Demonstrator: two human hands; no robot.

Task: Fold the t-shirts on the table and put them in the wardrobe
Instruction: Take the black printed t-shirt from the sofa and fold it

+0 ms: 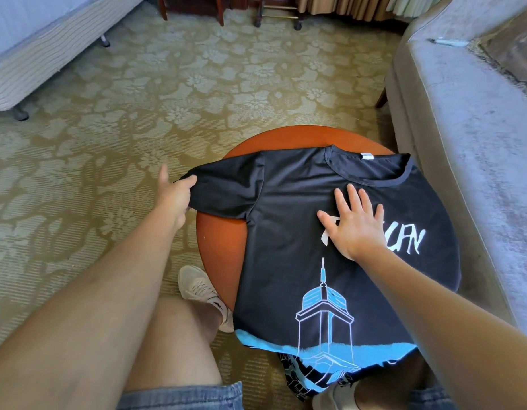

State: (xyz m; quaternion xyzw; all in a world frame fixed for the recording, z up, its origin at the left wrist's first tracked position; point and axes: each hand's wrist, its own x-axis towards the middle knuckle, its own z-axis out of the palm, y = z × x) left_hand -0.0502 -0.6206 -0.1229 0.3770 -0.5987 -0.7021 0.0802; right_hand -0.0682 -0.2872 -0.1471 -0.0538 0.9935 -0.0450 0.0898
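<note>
Nearest: hem [286,343] of the black t-shirt [286,270] hangs over the near rim of the round wooden table [218,247], blue tower print facing up. Dark patterned cloth shows under the hem; can't tell if it's a 2nd shirt.

Mid: right hand [357,226] lies flat on the chest lettering, fingers straight & spread, pressing the shirt down, gripping nothing. Left hand [175,196] pinches the end of the sleeve [226,189], fingers curled round the cuff, sleeve drawn out leftward past the table edge.

Far: collar [371,168] w/ white tag sits at the table's far side, near the grey sofa [463,143].

Progress, my read: early. Shirt is spread front-up, no fold made yet; sleeve fold looks like the step in hand. Folding & stowing all remain; wardrobe not in view.

Axis: long axis runs near-to-far, hem toward the person, collar pointing away, leaning a bit right.
</note>
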